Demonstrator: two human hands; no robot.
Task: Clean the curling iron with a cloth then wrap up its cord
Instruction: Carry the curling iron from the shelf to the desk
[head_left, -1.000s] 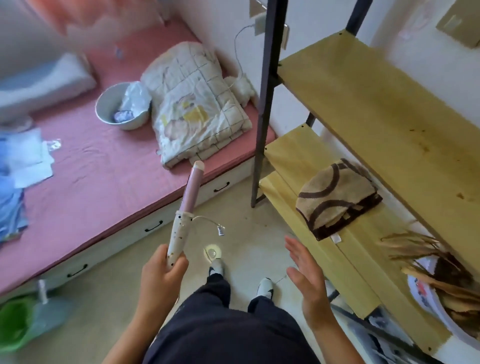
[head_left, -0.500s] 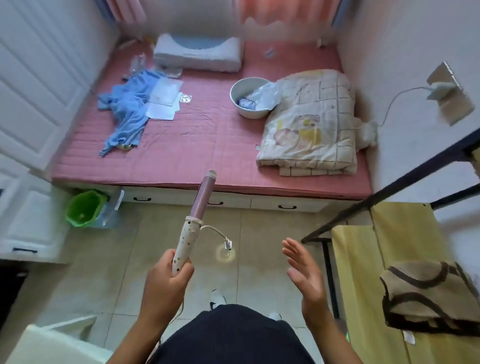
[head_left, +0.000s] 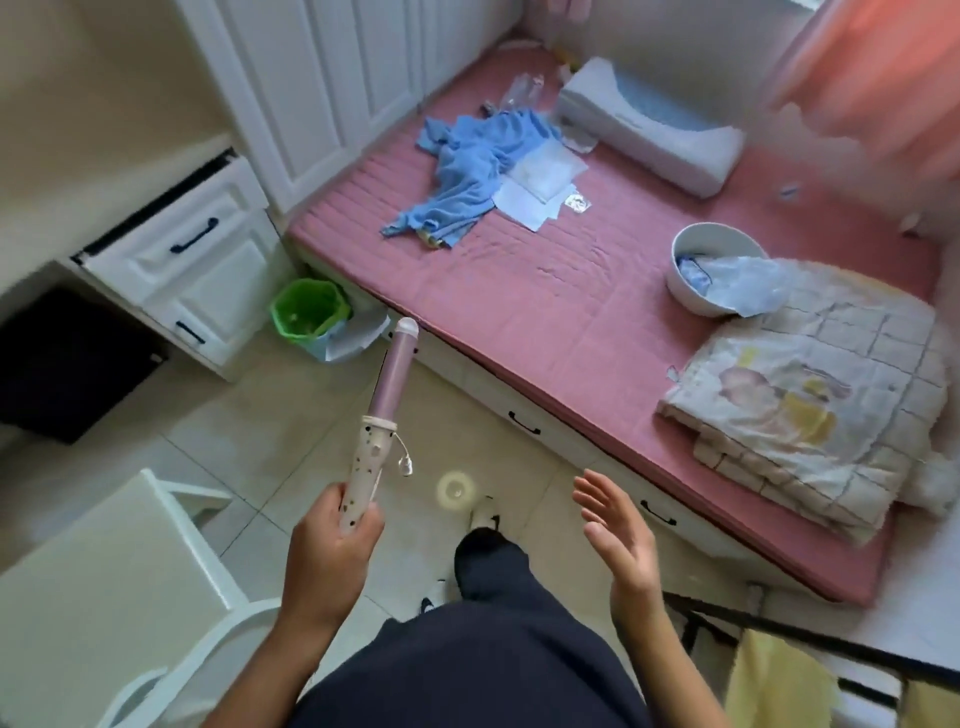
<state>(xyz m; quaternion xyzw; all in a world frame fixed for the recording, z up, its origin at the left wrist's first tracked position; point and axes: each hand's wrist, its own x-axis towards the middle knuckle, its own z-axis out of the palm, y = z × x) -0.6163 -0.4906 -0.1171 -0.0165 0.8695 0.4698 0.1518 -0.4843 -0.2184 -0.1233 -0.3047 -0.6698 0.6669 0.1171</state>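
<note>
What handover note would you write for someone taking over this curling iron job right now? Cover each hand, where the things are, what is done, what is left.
Left hand grips the curling iron by its handle, barrel pointing away.
Right hand open, empty.
Cord hangs loose beside the handle, unwrapped.
No cloth in hand; a blue cloth lies on the bed.
Done: iron in hand.
Left: fetch a cloth, wipe, wrap cord.

One wide-angle camera, worn on the head, looks forward and steeply down: left hand (head_left: 328, 556) and right hand (head_left: 618, 540) close at 6 o'clock, pale tiled floor (head_left: 270, 457) beneath, pink quilted mattress (head_left: 545, 312) farther off toward 1 o'clock.
</note>
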